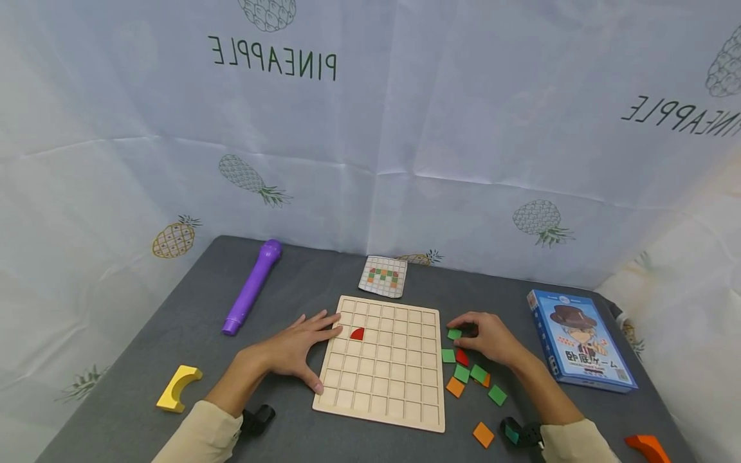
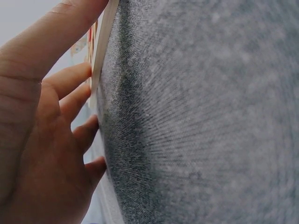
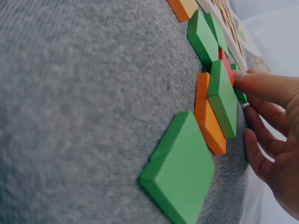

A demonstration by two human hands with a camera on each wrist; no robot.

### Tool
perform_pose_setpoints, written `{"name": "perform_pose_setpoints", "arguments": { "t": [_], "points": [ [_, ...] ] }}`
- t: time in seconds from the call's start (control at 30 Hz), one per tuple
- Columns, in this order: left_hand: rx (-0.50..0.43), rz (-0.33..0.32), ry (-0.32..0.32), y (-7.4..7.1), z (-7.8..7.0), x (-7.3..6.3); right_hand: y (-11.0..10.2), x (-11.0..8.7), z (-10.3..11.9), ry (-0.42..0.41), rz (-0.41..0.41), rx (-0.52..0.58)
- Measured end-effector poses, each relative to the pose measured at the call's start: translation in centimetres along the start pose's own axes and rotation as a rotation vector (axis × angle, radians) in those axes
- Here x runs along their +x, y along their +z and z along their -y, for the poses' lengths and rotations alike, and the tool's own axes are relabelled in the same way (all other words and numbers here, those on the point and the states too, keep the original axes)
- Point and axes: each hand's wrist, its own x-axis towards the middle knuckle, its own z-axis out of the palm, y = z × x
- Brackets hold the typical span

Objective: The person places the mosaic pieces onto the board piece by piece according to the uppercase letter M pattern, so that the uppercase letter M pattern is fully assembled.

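Note:
A wooden grid board (image 1: 382, 371) lies on the dark table, with one red quarter-round piece (image 1: 357, 334) in a cell near its upper left. My left hand (image 1: 292, 347) rests along the board's left edge, fingers spread and thumb near the lower left corner. To the right of the board, my right hand (image 1: 489, 335) pinches a green square tile (image 1: 454, 334) between thumb and fingers, low over the table. Several loose tiles lie just below that hand: green squares (image 3: 180, 165), orange squares (image 1: 455, 386) and a red piece (image 1: 461, 357). Some of them overlap.
Behind the board is a small pattern card (image 1: 383, 273). A purple stick (image 1: 252, 288) and a yellow arch block (image 1: 178, 388) lie at left. At right are a blue game box (image 1: 581, 341) and an orange-red block (image 1: 648, 446). A pineapple-print cloth (image 1: 370, 128) hangs behind the table.

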Motion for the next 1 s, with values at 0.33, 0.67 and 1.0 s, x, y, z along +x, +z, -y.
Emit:
{"name": "perform_pose_setpoints", "arguments": {
  "t": [0.33, 0.67, 1.0],
  "points": [
    [-0.004, 0.007, -0.006, -0.1, -0.2, 0.0, -0.6, 0.2, 0.2, -0.016, 0.005, -0.024],
    [-0.007, 0.008, -0.004, -0.2, -0.1, 0.0, -1.3, 0.7, 0.3, -0.047, -0.02, 0.003],
    [-0.012, 0.007, -0.003, -0.3, -0.1, 0.0, -0.5, 1.6, 1.4, -0.092, -0.078, 0.083]
  ]
}}
